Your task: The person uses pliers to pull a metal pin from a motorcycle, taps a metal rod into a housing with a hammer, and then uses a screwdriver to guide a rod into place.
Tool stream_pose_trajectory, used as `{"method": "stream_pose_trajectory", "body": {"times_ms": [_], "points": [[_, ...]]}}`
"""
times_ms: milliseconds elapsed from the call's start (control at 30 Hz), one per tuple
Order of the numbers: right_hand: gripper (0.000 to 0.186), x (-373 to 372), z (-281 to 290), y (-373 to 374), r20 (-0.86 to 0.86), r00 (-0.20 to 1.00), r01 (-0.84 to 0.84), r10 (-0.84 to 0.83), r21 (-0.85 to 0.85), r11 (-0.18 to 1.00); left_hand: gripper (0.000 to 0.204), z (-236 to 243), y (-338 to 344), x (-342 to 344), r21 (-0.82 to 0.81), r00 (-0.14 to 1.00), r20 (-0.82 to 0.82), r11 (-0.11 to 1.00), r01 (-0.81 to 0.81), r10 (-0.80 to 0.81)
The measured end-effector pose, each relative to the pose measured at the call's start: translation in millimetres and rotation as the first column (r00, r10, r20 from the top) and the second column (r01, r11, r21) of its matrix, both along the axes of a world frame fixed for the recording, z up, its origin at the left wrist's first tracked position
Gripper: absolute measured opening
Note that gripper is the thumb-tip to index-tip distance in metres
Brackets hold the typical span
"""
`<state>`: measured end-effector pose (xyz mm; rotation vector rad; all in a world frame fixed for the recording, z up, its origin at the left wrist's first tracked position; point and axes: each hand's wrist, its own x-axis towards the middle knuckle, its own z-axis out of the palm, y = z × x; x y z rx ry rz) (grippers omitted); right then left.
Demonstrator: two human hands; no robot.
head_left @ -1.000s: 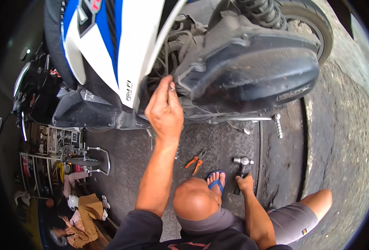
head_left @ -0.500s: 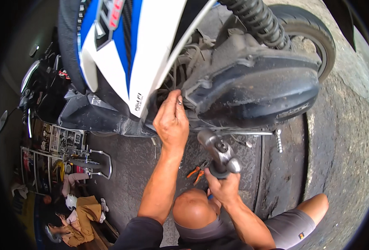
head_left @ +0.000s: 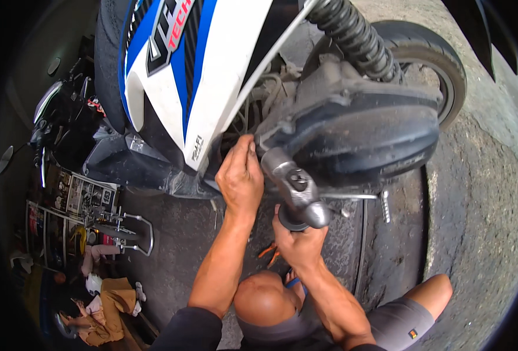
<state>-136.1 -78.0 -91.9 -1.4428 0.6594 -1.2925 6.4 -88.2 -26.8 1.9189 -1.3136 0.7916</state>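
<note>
My left hand (head_left: pixel 241 177) is closed in a pinch beside the gap between the scooter's white and blue side panel (head_left: pixel 212 88) and its dusty black engine cover (head_left: pixel 364 128). What its fingers pinch is hidden. In my right hand (head_left: pixel 301 245) is a ball-peen hammer (head_left: pixel 294 184), gripped close below its steel head. One face of the head is right beside the left fingertips; whether they touch, I cannot tell. Orange-handled pliers (head_left: pixel 269 254) lie on the ground near my knee.
A ratchet or socket tool (head_left: pixel 386 206) rests on the ground below the engine cover. The rear tyre (head_left: pixel 446 64) and shock spring (head_left: pixel 358 41) are at the upper right. Another scooter (head_left: pixel 66 105) stands at the left, with a seated person (head_left: pixel 110 304) at the lower left.
My right hand has brought the hammer up and left, closer to the left hand. The left hand stays at the gap, still pinched. The view has shifted slightly.
</note>
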Motion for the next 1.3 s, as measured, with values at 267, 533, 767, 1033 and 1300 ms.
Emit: {"method": "stream_pose_trajectory", "body": {"times_ms": [267,533,767,1033,1300], "points": [[0.013,-27,-3,11,0.09,0.994,-0.07,0.056,0.163,0.984,0.016,-3,-3,-1,0.016,0.998,0.06,1.0,-0.011,0.011],[0.009,-25,-14,30,0.046,0.995,-0.101,0.09,0.333,0.937,0.015,-1,-3,-3,0.022,0.999,0.032,1.0,0.004,-0.005],[0.01,-30,-13,37,0.017,0.991,-0.127,0.131,0.374,0.918,0.015,0,-1,-2,0.009,0.999,0.035,1.0,-0.001,0.001],[0.014,-30,-15,37,0.011,0.993,-0.113,0.117,0.36,0.926,0.016,-2,-1,-1,-0.001,0.998,0.057,1.0,-0.006,0.006],[0.013,-35,-12,35,0.006,0.984,-0.163,0.18,0.459,0.873,0.016,-3,-1,-1,-0.002,0.999,0.045,1.0,-0.006,0.006]]}}
